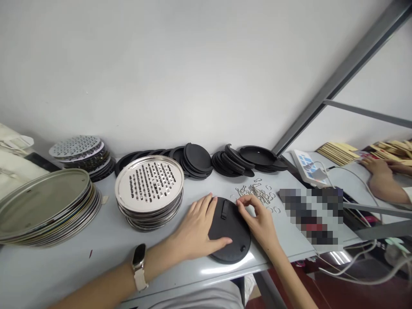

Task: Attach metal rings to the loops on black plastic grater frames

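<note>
Here, left hand (198,231) lies spread on black disc (232,229), right hand (260,219) pinched closed at its edge.

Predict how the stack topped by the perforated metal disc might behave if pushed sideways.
The stack would probably slide apart, since its discs look loosely piled and slightly offset. The top disc looks like shiny metal, so likely stiff and somewhat slippery.

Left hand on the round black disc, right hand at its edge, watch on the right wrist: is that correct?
No, the watch is on the left wrist, as the head view shows. The left hand does lie on the black disc, with the right hand at its edge.
</note>
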{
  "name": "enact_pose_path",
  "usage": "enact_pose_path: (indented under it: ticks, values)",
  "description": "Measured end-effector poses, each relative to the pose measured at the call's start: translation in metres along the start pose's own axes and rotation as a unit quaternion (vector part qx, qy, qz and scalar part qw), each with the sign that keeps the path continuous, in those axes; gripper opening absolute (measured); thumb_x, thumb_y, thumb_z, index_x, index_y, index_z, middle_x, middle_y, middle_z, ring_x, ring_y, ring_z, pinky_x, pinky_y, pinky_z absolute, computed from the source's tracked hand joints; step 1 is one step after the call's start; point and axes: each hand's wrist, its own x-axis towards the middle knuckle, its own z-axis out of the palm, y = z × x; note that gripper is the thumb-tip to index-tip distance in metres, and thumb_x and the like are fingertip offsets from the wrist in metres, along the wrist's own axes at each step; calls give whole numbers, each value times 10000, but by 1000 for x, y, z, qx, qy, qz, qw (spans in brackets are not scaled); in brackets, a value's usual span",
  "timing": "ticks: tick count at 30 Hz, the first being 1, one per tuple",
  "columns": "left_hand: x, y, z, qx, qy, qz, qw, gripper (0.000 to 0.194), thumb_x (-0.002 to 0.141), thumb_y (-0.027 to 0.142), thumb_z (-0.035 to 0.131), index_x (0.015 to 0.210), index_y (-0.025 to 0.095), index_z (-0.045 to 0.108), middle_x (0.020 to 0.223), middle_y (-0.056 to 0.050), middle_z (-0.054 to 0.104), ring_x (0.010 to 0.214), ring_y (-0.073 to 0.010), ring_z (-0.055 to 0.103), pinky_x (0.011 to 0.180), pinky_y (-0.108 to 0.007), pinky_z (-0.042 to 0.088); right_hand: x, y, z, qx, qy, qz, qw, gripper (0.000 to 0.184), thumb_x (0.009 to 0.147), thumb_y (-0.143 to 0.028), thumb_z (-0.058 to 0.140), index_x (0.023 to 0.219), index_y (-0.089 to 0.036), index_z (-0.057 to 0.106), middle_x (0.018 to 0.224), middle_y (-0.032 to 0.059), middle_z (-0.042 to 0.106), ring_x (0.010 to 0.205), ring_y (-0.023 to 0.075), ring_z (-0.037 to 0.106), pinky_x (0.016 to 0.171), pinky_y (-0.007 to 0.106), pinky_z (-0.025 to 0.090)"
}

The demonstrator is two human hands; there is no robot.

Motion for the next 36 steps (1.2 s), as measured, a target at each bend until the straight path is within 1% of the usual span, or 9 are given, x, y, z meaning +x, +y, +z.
enact_pose_path:
  ticks: [3, 5, 7, 13, 21, 25, 27, 29, 36]
  values:
    - [-6, -3, 3, 5, 11, -14, 1000, 677, 933, 420, 460, 1480, 92, 232, 1520, -198, 276, 1379, -338, 285, 1098, -522, 311, -2, -3, -10, -1, -51, 14, 999, 100, 901, -276, 540, 826, -212, 556, 780, -5, 580, 769, 162, 541, 735, 274, 420]
    - [-7, -4, 5, 3, 19, -9, 1000, 623, 945, 339, 434, 1482, 100, 228, 1517, -193, 281, 1383, -324, 278, 1101, -519, 311, -1, -4, -14, 0, -90, 24, 996, 99, 900, -269, 524, 829, -212, 565, 785, -4, 589, 767, 161, 544, 730, 272, 426]
    - [-7, -4, 6, -1, 23, -5, 1000, 609, 941, 302, 436, 1482, 109, 231, 1510, -192, 289, 1383, -322, 278, 1097, -523, 319, 3, -5, -12, -4, -100, 35, 994, 121, 901, -276, 510, 825, -209, 577, 801, 5, 608, 784, 166, 557, 746, 281, 433]
    - [-8, -6, 10, -9, 43, -12, 999, 605, 937, 274, 437, 1483, 119, 227, 1495, -195, 304, 1366, -330, 299, 1084, -540, 333, 13, -11, 6, -29, -77, 61, 995, 185, 887, -328, 524, 773, -196, 584, 780, 38, 624, 756, 194, 567, 712, 320, 440]
    - [-8, -7, 11, 1, 47, -21, 999, 590, 927, 259, 441, 1463, 85, 268, 1478, -211, 319, 1354, -339, 308, 1087, -544, 322, 1, -20, 15, -85, -47, 43, 994, 234, 929, -343, 477, 767, -202, 570, 774, 49, 580, 751, 209, 553, 708, 347, 446]
    - [-7, -6, 9, 4, 43, -25, 999, 587, 930, 261, 436, 1463, 83, 267, 1477, -213, 320, 1350, -338, 315, 1085, -537, 329, -7, -20, 12, -73, -57, 29, 995, 211, 940, -345, 473, 941, -203, 630, 890, 69, 596, 869, 225, 579, 783, 354, 468]
    - [-7, -5, 8, 2, 43, -24, 999, 587, 928, 261, 440, 1461, 87, 268, 1473, -216, 325, 1347, -342, 319, 1078, -545, 333, -13, -18, 8, -60, -69, 17, 996, 251, 943, -345, 469, 1081, -209, 628, 964, 85, 593, 921, 230, 582, 785, 347, 482]
    - [-8, -5, 8, 1, 48, -21, 999, 584, 925, 259, 445, 1459, 100, 270, 1471, -213, 330, 1344, -345, 324, 1070, -555, 339, -17, -15, 5, -57, -67, -1, 996, 291, 948, -342, 456, 1147, -212, 623, 969, 91, 587, 915, 232, 582, 773, 349, 489]
    - [-8, -6, 10, 1, 50, -15, 999, 602, 924, 263, 444, 1467, 96, 247, 1482, -213, 307, 1355, -348, 309, 1075, -559, 333, -22, -9, 14, -97, 5, -39, 995, 230, 952, -325, 469, 1042, -230, 658, 840, 75, 618, 816, 241, 566, 761, 402, 468]
